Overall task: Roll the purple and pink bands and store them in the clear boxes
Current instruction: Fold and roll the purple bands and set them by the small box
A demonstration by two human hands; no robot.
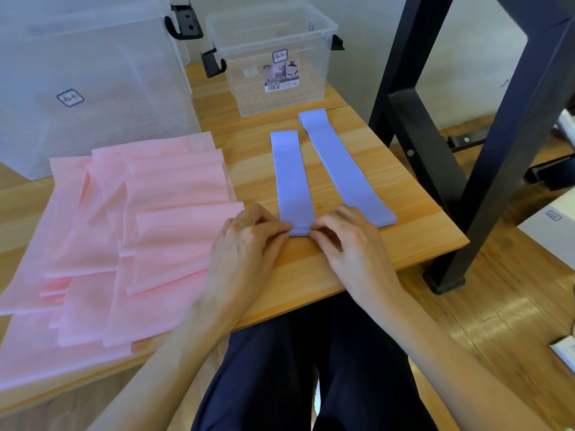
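Two purple bands lie flat on the wooden table (357, 259). The left purple band (289, 175) has its near end turned over into a small roll, pinched from both sides by my left hand (249, 241) and my right hand (345, 241). The right purple band (339, 163) lies untouched beside it, slanting away. A heap of several pink bands (124, 231) covers the table's left half. A small clear box (273, 54) stands open at the back centre. A large clear box (84, 79) stands at the back left.
A black metal frame (485, 144) rises just off the table's right edge. White boxes (550, 231) sit on the wooden floor to the right. My dark-trousered legs are under the near table edge.
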